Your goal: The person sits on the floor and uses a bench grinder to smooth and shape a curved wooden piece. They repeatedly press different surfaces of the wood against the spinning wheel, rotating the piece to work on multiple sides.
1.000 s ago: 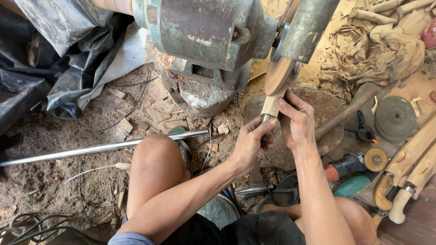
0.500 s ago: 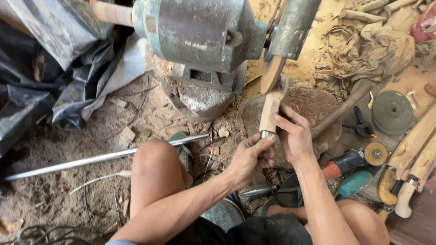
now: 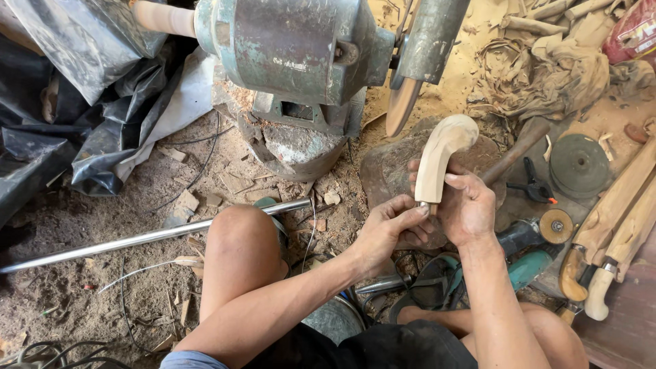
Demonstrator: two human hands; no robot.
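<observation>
Both hands are gripping a pale curved wooden handle [image 3: 441, 158], holding it upright just below the grinder wheel [image 3: 400, 108] and clear of it. The right hand [image 3: 468, 205] is wrapping the lower shaft, thumb lying across the front; the left hand [image 3: 384, 231] is pinching the bottom end with its fingertips. The green bench grinder [image 3: 290, 48] is sitting on a block directly ahead. A metal rod [image 3: 137, 240] is lying across the sawdust-covered ground beside the left knee. An angle grinder [image 3: 536, 249] is resting near the right forearm.
</observation>
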